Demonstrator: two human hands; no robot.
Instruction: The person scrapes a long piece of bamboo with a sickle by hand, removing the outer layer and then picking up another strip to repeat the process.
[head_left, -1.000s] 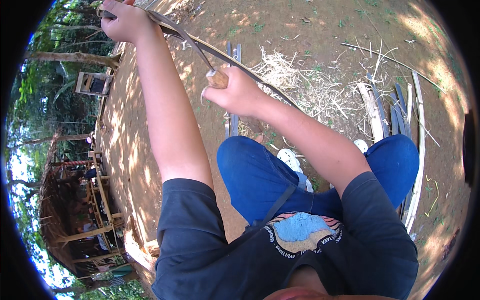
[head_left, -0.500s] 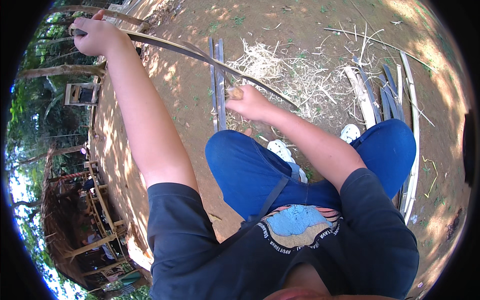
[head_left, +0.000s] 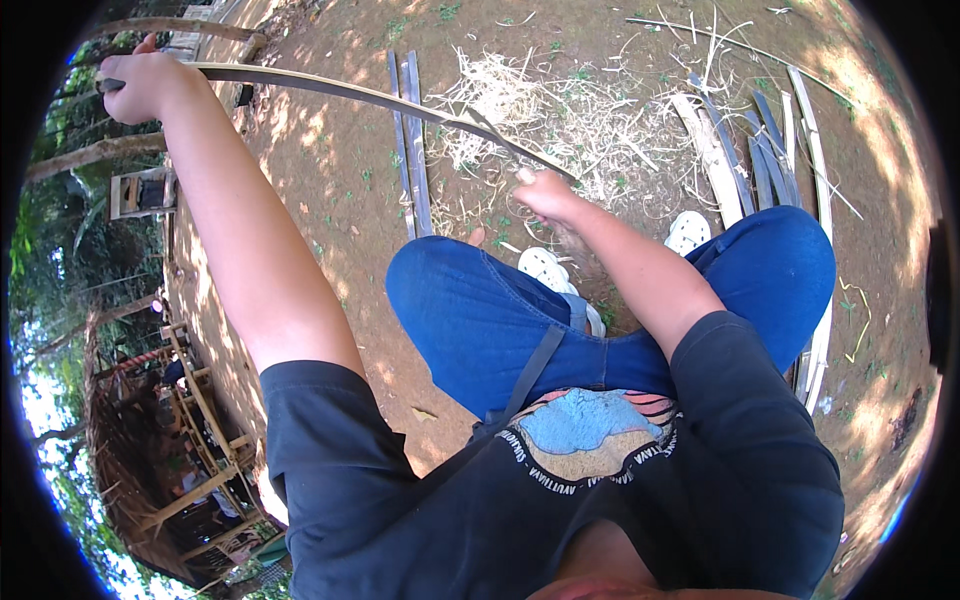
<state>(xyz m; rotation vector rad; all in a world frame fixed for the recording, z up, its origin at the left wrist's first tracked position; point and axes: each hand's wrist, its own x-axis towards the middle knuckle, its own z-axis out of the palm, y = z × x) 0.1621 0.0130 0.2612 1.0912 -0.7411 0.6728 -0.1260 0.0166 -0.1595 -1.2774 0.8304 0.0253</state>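
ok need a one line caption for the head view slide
Seated person draws a long bamboo strip, left hand gripping its end, right hand over shavings.

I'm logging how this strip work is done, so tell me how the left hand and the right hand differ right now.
The left hand is stretched far out on a straight arm; the right hand sits close in, above the knees. The left hand is a full fist around the end of the long bamboo strip; the right hand is shut beside the strip's other end, and what it holds is too small to tell. Both hands are bare and closed.
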